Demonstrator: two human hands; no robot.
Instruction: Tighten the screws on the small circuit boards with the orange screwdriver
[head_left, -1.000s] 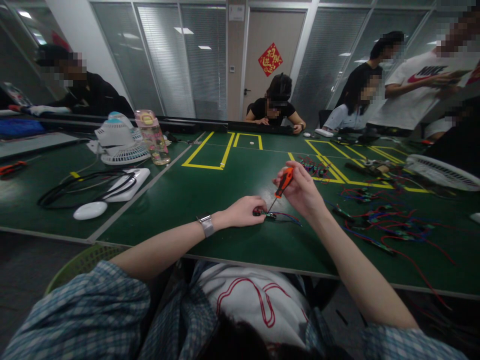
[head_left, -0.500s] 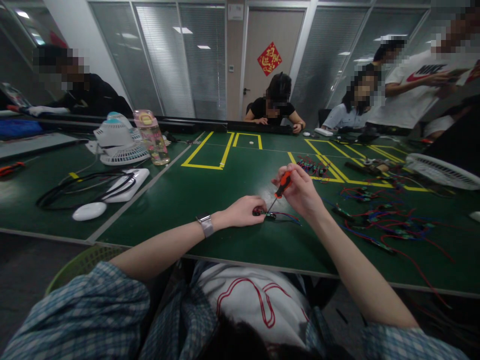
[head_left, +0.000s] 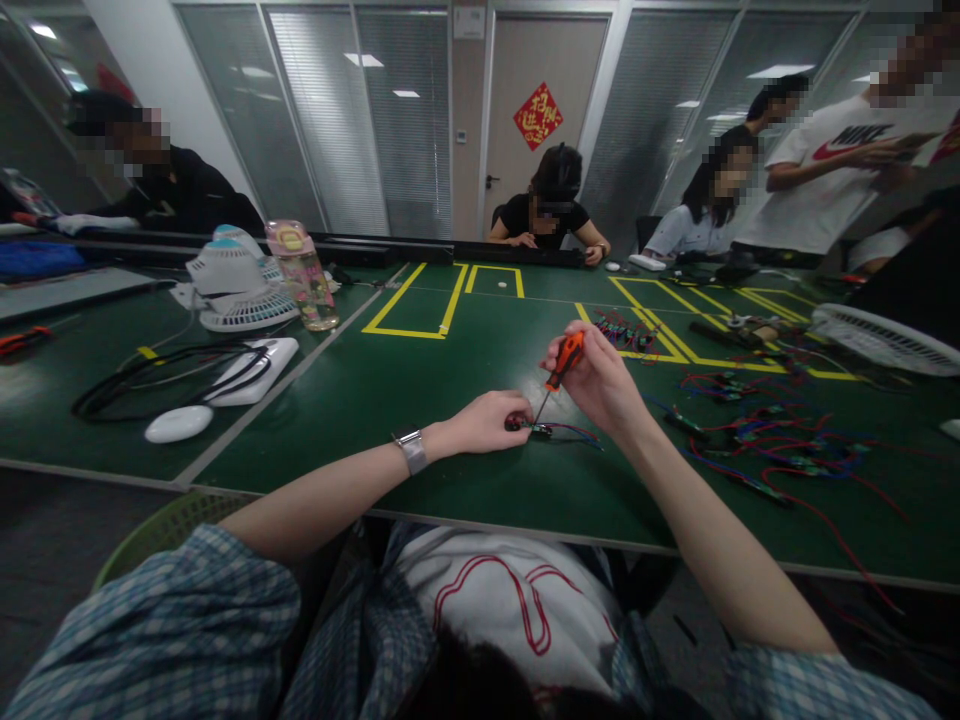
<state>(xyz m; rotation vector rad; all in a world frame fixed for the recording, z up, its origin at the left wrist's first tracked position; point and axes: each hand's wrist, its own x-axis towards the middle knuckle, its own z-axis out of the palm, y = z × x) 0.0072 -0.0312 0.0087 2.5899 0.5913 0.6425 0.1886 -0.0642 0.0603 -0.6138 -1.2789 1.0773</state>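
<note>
My right hand point(head_left: 600, 385) is closed around an orange-handled screwdriver point(head_left: 564, 361), held tilted with its tip down on a small circuit board point(head_left: 541, 431) lying on the green table point(head_left: 420, 400). Red and blue wires point(head_left: 577, 433) trail from that board to the right. My left hand point(head_left: 484, 422) rests on the table with its fingers pinched on the board's left end, holding it still. A watch sits on my left wrist.
A pile of wired boards point(head_left: 772, 440) lies to the right, more point(head_left: 626, 335) behind my right hand. To the left are a white mouse point(head_left: 178, 423), black cables point(head_left: 150, 375), a white fan point(head_left: 236, 285) and a bottle point(head_left: 304, 275). Other people sit and stand around the far edge.
My right hand's fingers have shifted slightly on the screwdriver handle, as in turning it. The left hand and the board have stayed put.
</note>
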